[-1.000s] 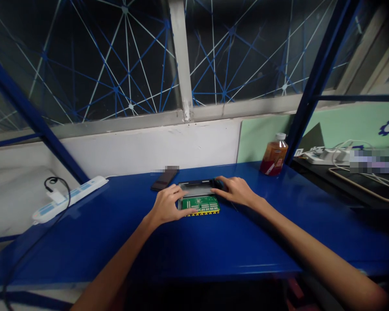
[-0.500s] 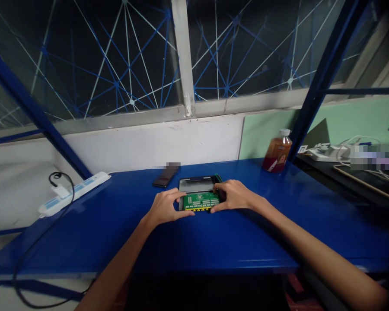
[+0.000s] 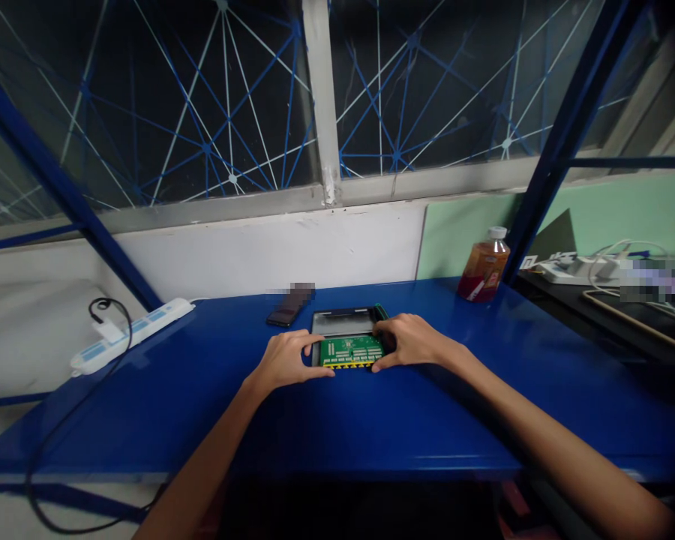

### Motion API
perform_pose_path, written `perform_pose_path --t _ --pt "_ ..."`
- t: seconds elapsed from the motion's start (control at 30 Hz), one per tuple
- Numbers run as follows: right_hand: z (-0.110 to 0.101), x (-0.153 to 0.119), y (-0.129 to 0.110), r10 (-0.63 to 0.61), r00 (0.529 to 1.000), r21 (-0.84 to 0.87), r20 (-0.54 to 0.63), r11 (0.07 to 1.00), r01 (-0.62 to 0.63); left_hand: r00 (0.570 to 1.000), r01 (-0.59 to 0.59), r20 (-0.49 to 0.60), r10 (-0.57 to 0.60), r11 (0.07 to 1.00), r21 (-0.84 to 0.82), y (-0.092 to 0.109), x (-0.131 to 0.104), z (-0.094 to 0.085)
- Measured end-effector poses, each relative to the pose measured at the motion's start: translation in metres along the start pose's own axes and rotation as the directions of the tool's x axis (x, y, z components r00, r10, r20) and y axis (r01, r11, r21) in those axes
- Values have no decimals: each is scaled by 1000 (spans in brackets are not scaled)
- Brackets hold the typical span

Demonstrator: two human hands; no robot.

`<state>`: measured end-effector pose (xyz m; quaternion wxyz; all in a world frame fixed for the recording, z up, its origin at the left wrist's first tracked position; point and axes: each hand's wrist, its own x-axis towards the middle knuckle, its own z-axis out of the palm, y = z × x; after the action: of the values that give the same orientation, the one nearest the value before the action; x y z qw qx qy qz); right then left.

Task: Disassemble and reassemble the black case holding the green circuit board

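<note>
Green circuit board (image 3: pixel 352 351) between left hand (image 3: pixel 286 358) and right hand (image 3: pixel 413 341), equally near; long axis side-to-side; fingers clamped on both ends.

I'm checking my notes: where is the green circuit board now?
In the head view, the green circuit board is below centre, between the left hand and right hand.

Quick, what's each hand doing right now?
Left hand: holding the green board by its left end.
Right hand: holding the green board by its right end.
</note>
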<state>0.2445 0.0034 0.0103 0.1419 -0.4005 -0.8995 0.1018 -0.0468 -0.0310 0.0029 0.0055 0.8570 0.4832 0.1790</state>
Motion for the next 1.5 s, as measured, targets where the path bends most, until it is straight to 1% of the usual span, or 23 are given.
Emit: perform_pose_path --t 0.13,0.33,0.57,0.63,0.77,0.83,0.97,1.13,1.2,1.27,1.37,1.43,1.5 --pt "2 1 1 -1 1000 21 24 1000 1 1000 6 10 -6 999 -34 -1 0 1" --pt "1 2 -1 -18 999 34 47 999 16 997 52 63 -45 993 -105 1 1 2" --pt "3 0 -1 -11 999 42 48 999 9 997 53 53 -48 993 -101 1 1 1" --pt "4 0 -2 -10 999 68 38 998 8 998 50 44 -45 993 -105 2 1 1" --pt "1 1 -2 -12 999 174 45 985 4 998 48 37 -43 988 -145 2 1 -1" --pt "-2 0 -3 -9 1000 190 4 982 8 998 54 40 -48 984 -172 2 0 -3" --pt "-6 -1 -4 -40 991 157 -127 986 60 998 59 42 -50 968 -245 -1 3 -5" --pt "-6 1 -6 -50 977 156 -206 984 83 996 86 23 -84 930 -356 -5 15 -4" --pt "-10 5 -5 -39 967 165 -250 983 82 996 79 -15 -93 908 -412 -6 24 -7" --pt "-16 12 -2 -29 951 175 -308 981 86 990 63 -79 -113 880 -471 -5 36 -12" --pt "-23 21 3 -23 916 172 -401 980 100 971 46 -171 -169 827 -560 -2 52 -17" --pt "-22 23 7 -22 883 158 -468 981 108 954 32 -221 -205 799 -601 1 58 -15" --pt "-17 20 9 -30 857 145 -515 982 121 946 24 -242 -216 791 -611 3 58 -8"
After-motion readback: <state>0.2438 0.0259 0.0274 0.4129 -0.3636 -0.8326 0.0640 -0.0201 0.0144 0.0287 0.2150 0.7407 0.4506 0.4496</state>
